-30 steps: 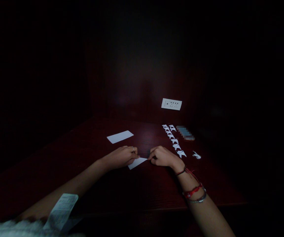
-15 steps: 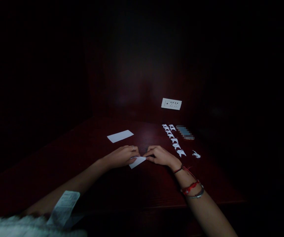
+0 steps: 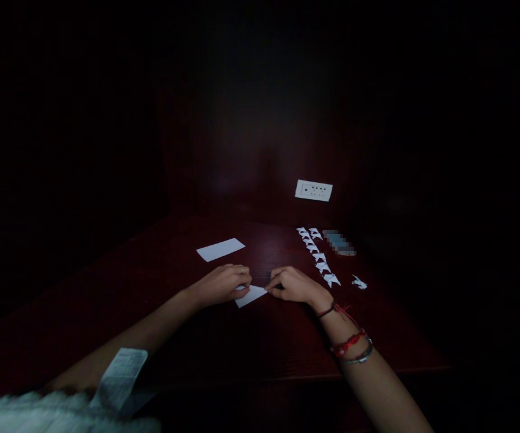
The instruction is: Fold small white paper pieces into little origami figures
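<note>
My R hand pinches the white paper by its R tip; my L hand, fingers bent, covers its L end, can't tell if gripping. Paper's on desk, abt midway btwn front & back edges.

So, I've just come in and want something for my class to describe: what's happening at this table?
A person's left hand is on a small pointed piece of white paper, while the right hand has its fingertips at the paper's pointed end. Beyond the left hand lies a rectangular paper strip. Past the right hand runs a row of small folded papers, near what looks like a phone, its screen pixelated.
</note>
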A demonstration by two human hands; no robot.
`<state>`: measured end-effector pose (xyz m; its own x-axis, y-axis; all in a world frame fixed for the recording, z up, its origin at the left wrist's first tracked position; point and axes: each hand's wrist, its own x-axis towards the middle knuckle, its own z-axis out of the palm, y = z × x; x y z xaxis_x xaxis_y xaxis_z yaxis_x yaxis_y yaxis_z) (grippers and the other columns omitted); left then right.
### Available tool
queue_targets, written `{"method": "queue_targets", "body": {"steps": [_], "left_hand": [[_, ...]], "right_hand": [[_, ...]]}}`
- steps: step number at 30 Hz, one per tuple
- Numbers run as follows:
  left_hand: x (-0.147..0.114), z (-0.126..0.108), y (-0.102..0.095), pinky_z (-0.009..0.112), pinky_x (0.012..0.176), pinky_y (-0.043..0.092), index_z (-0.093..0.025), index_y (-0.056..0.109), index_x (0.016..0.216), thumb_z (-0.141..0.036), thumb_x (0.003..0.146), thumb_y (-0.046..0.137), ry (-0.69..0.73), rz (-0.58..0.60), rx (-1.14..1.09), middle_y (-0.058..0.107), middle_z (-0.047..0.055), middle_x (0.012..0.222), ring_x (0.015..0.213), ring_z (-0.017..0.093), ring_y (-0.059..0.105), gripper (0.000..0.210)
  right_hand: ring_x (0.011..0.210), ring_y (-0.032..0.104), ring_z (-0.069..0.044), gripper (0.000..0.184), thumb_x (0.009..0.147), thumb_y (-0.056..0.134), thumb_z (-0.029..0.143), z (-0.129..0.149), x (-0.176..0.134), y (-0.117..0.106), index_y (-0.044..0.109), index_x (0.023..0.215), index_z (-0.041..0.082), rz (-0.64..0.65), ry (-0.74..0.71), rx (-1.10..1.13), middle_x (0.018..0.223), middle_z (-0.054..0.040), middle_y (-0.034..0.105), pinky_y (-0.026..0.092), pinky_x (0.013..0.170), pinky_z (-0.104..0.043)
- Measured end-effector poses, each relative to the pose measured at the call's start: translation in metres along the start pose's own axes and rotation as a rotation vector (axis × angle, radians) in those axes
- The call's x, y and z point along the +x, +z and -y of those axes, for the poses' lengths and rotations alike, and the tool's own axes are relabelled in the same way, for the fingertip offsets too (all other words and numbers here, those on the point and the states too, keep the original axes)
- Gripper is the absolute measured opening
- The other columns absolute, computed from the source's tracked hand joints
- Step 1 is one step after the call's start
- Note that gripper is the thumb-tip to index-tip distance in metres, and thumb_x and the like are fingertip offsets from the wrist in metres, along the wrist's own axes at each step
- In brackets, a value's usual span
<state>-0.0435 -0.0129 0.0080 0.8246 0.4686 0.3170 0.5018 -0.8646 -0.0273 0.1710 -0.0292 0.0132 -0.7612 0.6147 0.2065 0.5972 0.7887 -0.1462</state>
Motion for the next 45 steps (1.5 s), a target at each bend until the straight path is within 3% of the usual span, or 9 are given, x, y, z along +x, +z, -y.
{"method": "queue_targets", "body": {"steps": [5,9,12,26,31,36,45], "left_hand": [[0.000,0.001,-0.001,0.025,0.070,0.035,-0.020,0.052,0.081,-0.029,0.076,0.042,-0.015,0.007,0.030,0.048,0.000,0.079,0.073,0.013,0.047,0.015],[0.001,0.000,-0.003,0.024,0.071,0.034,-0.024,0.052,0.092,-0.027,0.077,0.041,0.037,0.022,-0.004,0.048,-0.001,0.085,0.076,0.012,0.047,0.019],[0.001,0.000,-0.003,0.023,0.072,0.034,-0.023,0.055,0.088,-0.025,0.078,0.040,0.061,0.030,-0.032,0.049,-0.001,0.082,0.075,0.011,0.047,0.018],[0.000,0.001,-0.001,0.025,0.069,0.034,-0.019,0.055,0.073,-0.029,0.077,0.041,0.026,0.001,0.108,0.047,0.000,0.074,0.070,0.012,0.046,0.018],[0.000,0.003,0.000,0.026,0.069,0.034,-0.018,0.054,0.071,-0.030,0.077,0.042,0.010,0.000,0.156,0.047,0.000,0.075,0.072,0.013,0.046,0.018],[-0.001,0.009,0.005,0.025,0.069,0.034,-0.020,0.055,0.079,-0.028,0.078,0.040,0.017,0.000,0.146,0.047,0.000,0.078,0.073,0.013,0.046,0.017],[0.002,0.008,0.005,0.026,0.070,0.035,-0.024,0.049,0.099,-0.024,0.082,0.034,-0.010,0.036,0.131,0.050,0.000,0.084,0.077,0.014,0.048,0.022]], "right_hand": [[0.069,0.048,-0.009,0.020,0.072,0.045,0.017,0.000,-0.002,0.001,0.062,0.081,0.016,-0.030,0.019,-0.005,0.077,-0.0020,0.054,0.033,0.064,-0.018],[0.073,0.048,-0.010,0.028,0.072,0.045,0.018,0.004,-0.001,0.003,0.056,0.097,0.021,-0.051,0.008,-0.021,0.082,-0.0016,0.053,0.033,0.065,-0.020],[0.072,0.047,-0.009,0.029,0.072,0.045,0.019,0.006,0.003,0.004,0.055,0.098,0.023,-0.034,-0.003,-0.028,0.081,-0.0012,0.052,0.033,0.064,-0.019],[0.062,0.048,-0.007,0.014,0.067,0.049,0.014,-0.001,-0.008,-0.004,0.063,0.070,0.015,0.009,0.033,0.023,0.071,-0.0007,0.055,0.033,0.058,-0.017],[0.069,0.049,-0.009,0.021,0.070,0.047,0.015,-0.003,-0.010,-0.004,0.061,0.085,0.017,-0.103,0.075,0.000,0.077,-0.0019,0.055,0.034,0.063,-0.019],[0.075,0.050,-0.011,0.030,0.071,0.050,0.023,-0.003,-0.003,0.003,0.054,0.100,0.019,-0.088,0.039,0.024,0.083,-0.0031,0.054,0.035,0.065,-0.020],[0.072,0.049,-0.009,0.020,0.076,0.040,0.015,-0.006,0.004,0.011,0.059,0.082,0.014,-0.126,0.011,0.054,0.077,-0.0036,0.056,0.035,0.067,-0.019]]}}
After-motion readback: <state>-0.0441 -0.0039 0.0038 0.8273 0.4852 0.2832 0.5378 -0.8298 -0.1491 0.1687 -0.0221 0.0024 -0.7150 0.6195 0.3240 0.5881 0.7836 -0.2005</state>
